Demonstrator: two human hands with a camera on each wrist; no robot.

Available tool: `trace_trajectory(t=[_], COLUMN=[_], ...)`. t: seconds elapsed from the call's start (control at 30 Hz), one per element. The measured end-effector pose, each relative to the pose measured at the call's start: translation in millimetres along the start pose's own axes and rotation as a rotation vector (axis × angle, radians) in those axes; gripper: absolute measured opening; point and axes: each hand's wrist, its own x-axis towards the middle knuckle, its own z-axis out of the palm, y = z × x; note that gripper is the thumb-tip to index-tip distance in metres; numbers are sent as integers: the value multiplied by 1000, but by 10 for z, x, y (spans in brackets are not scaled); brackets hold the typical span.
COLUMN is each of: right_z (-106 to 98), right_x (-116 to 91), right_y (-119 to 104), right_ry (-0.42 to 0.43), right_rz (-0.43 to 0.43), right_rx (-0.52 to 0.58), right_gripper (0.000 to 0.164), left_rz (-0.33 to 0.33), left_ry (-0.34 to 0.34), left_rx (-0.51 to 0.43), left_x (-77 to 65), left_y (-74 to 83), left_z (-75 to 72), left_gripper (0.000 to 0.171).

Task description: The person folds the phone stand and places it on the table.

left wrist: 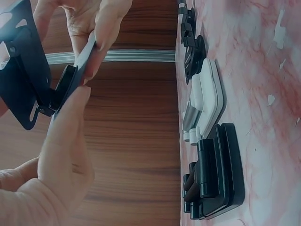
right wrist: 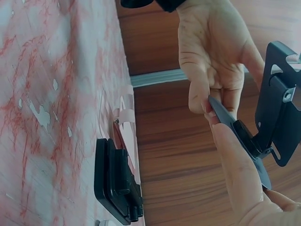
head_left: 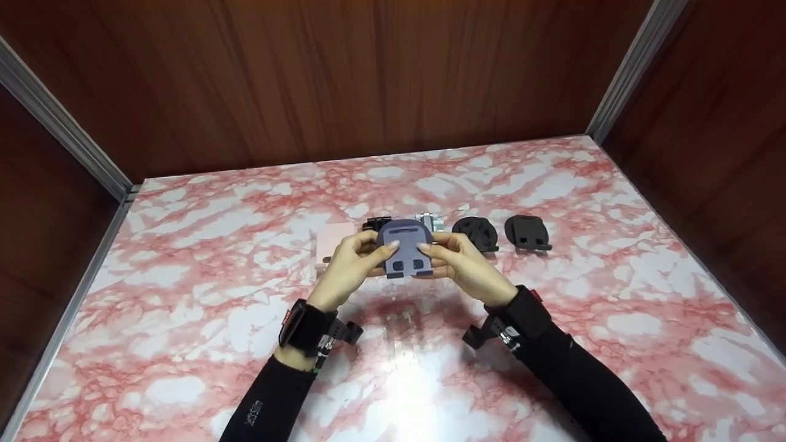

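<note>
Both hands hold a purple-blue folding phone stand (head_left: 406, 245) in front of me, raised over the table. My left hand (head_left: 345, 270) pinches its left edge, thumb on the face toward me. On the opposite edge, my right hand (head_left: 478, 270) pinches it in the same way. From the wrist views, the stand is unfolded: a thin plate (right wrist: 217, 107) sits between the fingers, and a hinged arm joins it to a second dark plate (left wrist: 26, 66) with cut-out slots.
Several other phone stands lie in a row behind the hands: a pink one (head_left: 333, 239), a black one (head_left: 376, 222), a white one (left wrist: 211, 99), a round black one (head_left: 476, 233) and another black one (head_left: 528, 232). Brown wood-grain panels (head_left: 368, 80) enclose the marbled table (head_left: 245, 368).
</note>
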Motion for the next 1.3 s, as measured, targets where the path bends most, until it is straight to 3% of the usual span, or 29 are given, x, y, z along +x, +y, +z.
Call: trace_trajectory(t=[0.43, 1.3], right_z=[-8, 12], right_x=[-4, -2], right_y=[4, 25], right_ry=[3, -6], right_rz=[1, -24], right_rx=[-31, -101], right_gripper=[44, 49], left_rz=[-12, 36], left_ry=[-1, 5], left_rx=[18, -9], left_x=[-25, -15], left_y=[37, -3], left_z=[11, -1], left_gripper=[29, 27])
